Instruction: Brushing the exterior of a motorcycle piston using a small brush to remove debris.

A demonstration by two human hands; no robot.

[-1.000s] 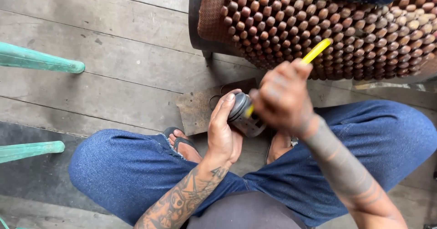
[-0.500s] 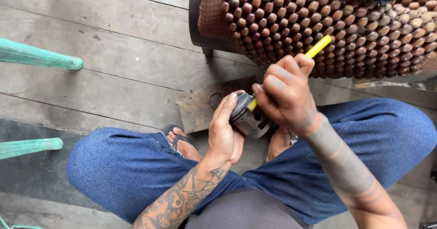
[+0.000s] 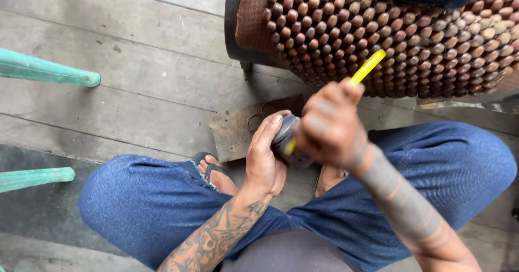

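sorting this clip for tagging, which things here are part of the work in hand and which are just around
In hand:
left hand cupping a round metal part
right hand gripping a yellow-handled tool against that part

Just around:
beaded seat cover behind
flat metal plate on the plank floor
green bars at the left

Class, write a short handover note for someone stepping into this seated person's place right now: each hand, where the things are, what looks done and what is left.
Left hand: cupped around the small grey round metal part, held above the knees.
Right hand: closed grip on the yellow-handled tool, tip at the part, blurred.
Nearby: flat rusty metal plate on the grey plank floor, wooden beaded seat cover ahead.
Done: part and tool both in hand.
Left: cannot tell how far the work has got.
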